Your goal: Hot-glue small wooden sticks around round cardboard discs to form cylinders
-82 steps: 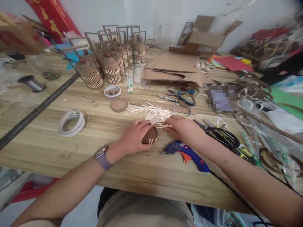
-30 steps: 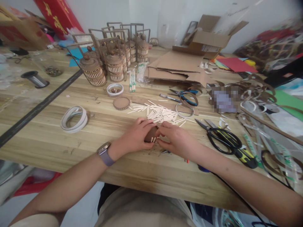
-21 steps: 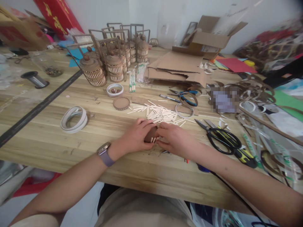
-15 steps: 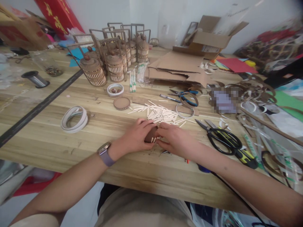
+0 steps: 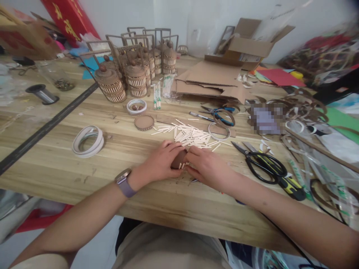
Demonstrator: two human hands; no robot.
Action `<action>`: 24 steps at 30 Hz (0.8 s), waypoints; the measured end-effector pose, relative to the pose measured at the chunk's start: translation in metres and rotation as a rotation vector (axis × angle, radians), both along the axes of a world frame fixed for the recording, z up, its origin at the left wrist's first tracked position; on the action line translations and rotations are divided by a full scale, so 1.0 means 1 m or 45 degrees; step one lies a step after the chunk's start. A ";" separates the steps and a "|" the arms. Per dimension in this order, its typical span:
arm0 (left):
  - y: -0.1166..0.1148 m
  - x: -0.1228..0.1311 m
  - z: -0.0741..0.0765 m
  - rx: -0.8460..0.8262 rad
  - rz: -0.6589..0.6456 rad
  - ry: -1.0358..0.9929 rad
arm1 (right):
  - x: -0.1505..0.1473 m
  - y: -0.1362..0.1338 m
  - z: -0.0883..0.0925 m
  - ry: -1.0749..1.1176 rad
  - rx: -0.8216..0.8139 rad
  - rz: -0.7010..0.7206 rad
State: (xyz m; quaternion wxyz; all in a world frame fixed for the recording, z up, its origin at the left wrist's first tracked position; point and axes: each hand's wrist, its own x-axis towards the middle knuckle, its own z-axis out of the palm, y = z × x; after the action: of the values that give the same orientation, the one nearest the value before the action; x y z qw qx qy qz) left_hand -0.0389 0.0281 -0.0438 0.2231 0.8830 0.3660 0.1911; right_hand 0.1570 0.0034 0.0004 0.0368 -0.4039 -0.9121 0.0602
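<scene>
My left hand (image 5: 162, 162) curves around a small brown cardboard disc (image 5: 178, 160) and grips it by its edge. Short pale sticks (image 5: 182, 166) stand along the disc's near rim. At the disc's right side, the fingers of my right hand (image 5: 209, 166) are pinched together on the rim; what sits between the fingertips is hidden. A loose pile of cut wooden sticks (image 5: 193, 134) lies just beyond both hands. To the left of the pile is another round cardboard piece (image 5: 144, 122) with a ridged border.
Black-handled scissors (image 5: 260, 164) and a yellow utility knife (image 5: 291, 186) lie right of my right arm. Rolls of tape (image 5: 88, 142) sit at left. Small lantern-like baskets (image 5: 110, 84) with handles stand at the back, beside cardboard sheets (image 5: 210, 76) and pliers (image 5: 215, 111).
My right hand and forearm have shifted slightly, now covering more of the blue thing by the table's front edge. My left hand and the disc stay in place.
</scene>
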 end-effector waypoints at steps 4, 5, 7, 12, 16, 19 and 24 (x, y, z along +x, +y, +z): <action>0.000 0.000 0.000 0.007 0.001 0.000 | 0.000 -0.001 -0.002 -0.029 0.036 0.014; 0.000 0.000 0.000 0.008 0.001 0.000 | 0.001 -0.001 -0.003 -0.027 0.044 0.017; 0.000 0.000 -0.001 0.009 -0.001 -0.003 | 0.001 -0.001 -0.005 -0.018 0.074 0.026; 0.000 -0.001 -0.001 0.015 -0.015 -0.013 | 0.003 -0.001 -0.007 -0.029 0.161 0.053; 0.000 0.000 0.000 0.017 -0.021 0.004 | 0.002 -0.001 -0.007 -0.025 0.166 0.055; -0.001 0.000 0.000 0.031 -0.025 0.021 | 0.001 -0.002 -0.006 -0.027 0.147 0.044; -0.004 0.002 -0.001 0.074 -0.003 0.031 | 0.001 -0.001 -0.002 -0.027 0.079 0.034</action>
State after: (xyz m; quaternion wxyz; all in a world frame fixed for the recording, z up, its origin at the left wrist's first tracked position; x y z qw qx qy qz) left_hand -0.0371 0.0242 -0.0452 0.1931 0.8918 0.3621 0.1905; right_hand 0.1583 0.0023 -0.0020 0.0389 -0.3911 -0.9191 0.0281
